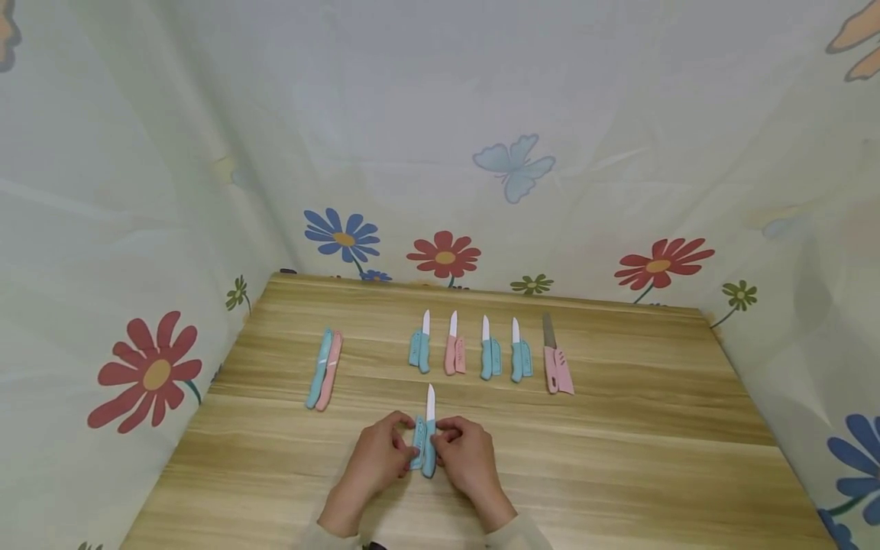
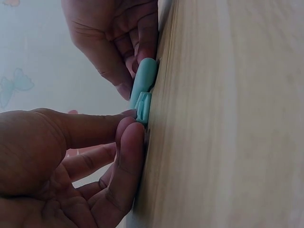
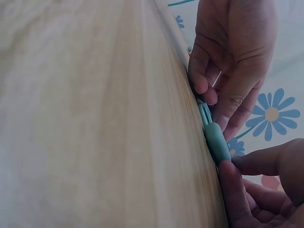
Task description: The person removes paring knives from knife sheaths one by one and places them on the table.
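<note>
A small knife with a teal handle (image 1: 429, 454) and a white blade (image 1: 431, 403) lies on the wooden table, blade pointing away from me. Close along its left side is a teal blade cover (image 1: 418, 439). My left hand (image 1: 381, 451) pinches the cover between thumb and fingers. On the other side, my right hand (image 1: 467, 454) has its thumb and fingertips at the knife's handle and pinches it. Both wrist views show the cover (image 2: 143, 108) and the rounded handle (image 3: 217, 142) side by side, low on the table; the blade is hidden there.
Beyond my hands, a row holds several white-bladed knives beside covers, including a pink knife (image 1: 450, 355) and a teal one (image 1: 486, 359). A larger pink-handled knife (image 1: 551, 367) ends it at right. Slim teal (image 1: 319, 374) and pink (image 1: 331, 372) pieces lie at left.
</note>
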The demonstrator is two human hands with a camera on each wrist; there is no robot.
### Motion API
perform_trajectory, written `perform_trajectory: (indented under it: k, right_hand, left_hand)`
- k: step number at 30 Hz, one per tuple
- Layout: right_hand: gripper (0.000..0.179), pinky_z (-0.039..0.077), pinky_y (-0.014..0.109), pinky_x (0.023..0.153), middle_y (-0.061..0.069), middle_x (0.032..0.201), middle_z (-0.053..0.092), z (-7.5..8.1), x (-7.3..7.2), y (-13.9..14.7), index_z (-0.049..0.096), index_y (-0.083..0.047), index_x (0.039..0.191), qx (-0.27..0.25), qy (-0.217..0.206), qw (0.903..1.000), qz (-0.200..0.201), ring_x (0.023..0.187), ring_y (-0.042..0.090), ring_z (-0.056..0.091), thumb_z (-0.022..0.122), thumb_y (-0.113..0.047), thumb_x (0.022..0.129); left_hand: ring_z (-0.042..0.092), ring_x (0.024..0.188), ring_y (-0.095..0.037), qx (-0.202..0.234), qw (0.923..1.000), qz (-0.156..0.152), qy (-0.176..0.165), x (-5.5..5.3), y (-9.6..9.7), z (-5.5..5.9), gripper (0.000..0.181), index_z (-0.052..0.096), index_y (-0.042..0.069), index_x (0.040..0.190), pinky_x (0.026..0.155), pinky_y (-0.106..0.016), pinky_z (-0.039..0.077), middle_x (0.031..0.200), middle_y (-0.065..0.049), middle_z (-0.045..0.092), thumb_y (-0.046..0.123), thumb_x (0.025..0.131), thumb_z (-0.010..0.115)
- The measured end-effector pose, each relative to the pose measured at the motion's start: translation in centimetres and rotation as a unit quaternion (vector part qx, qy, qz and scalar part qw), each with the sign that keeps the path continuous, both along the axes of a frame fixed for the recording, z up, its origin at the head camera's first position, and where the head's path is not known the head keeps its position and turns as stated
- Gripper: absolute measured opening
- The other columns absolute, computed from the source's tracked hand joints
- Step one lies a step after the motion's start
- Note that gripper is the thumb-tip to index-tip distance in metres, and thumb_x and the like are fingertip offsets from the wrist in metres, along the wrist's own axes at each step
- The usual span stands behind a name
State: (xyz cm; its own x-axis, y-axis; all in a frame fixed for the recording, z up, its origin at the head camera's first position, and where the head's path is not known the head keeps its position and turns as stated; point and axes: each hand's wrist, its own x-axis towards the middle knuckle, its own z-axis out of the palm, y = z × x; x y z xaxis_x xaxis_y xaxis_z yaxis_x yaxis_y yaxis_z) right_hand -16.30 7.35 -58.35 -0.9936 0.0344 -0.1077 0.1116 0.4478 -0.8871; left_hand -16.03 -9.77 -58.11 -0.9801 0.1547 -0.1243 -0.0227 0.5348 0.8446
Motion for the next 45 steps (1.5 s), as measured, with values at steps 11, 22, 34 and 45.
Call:
perform_trajectory:
  k: [11,22,34,45]
  right_hand:
    - [0.023,0.057,0.021,0.054,0.003,0.076,0.068,0.07,0.04,0.26,0.074,0.002,0.108,-0.033,-0.010,0.9994,0.006,0.059,0.009,0.065,0.077,-0.007,0.087]
    - [0.024,0.059,0.021,0.056,0.004,0.080,0.067,-0.07,-0.02,0.42,0.073,0.001,0.111,-0.052,-0.026,0.9983,0.008,0.062,0.009,0.063,0.074,-0.006,0.088]
    - [0.026,0.058,0.020,0.057,0.004,0.082,0.066,-0.19,0.25,0.64,0.073,0.001,0.113,-0.052,-0.025,0.9981,0.019,0.066,0.011,0.063,0.075,-0.005,0.087]
    - [0.027,0.058,0.020,0.057,0.005,0.082,0.066,-0.11,0.29,0.61,0.073,0.001,0.114,-0.054,-0.026,0.9980,0.021,0.066,0.011,0.064,0.074,-0.005,0.088]
  left_hand:
    - [0.058,0.050,-0.011,0.007,0.9998,-0.014,-0.011,0.17,-0.22,0.35,0.040,0.063,0.006,0.123,0.045,-0.024,0.044,0.063,0.002,0.060,0.012,0.088,0.081]
    - [0.057,0.050,-0.010,0.009,0.9995,-0.024,-0.018,0.01,-0.53,0.11,0.040,0.062,0.009,0.127,0.045,-0.022,0.043,0.064,0.004,0.060,0.018,0.091,0.078]
    - [0.060,0.052,-0.011,0.019,0.9991,-0.029,-0.023,0.02,-0.62,-0.12,0.041,0.061,0.008,0.128,0.046,-0.023,0.043,0.066,0.003,0.061,0.019,0.093,0.078]
    - [0.059,0.052,-0.011,0.025,0.9990,-0.033,-0.019,0.25,-0.77,0.23,0.045,0.060,0.005,0.130,0.046,-0.022,0.042,0.068,0.001,0.060,0.020,0.092,0.078]
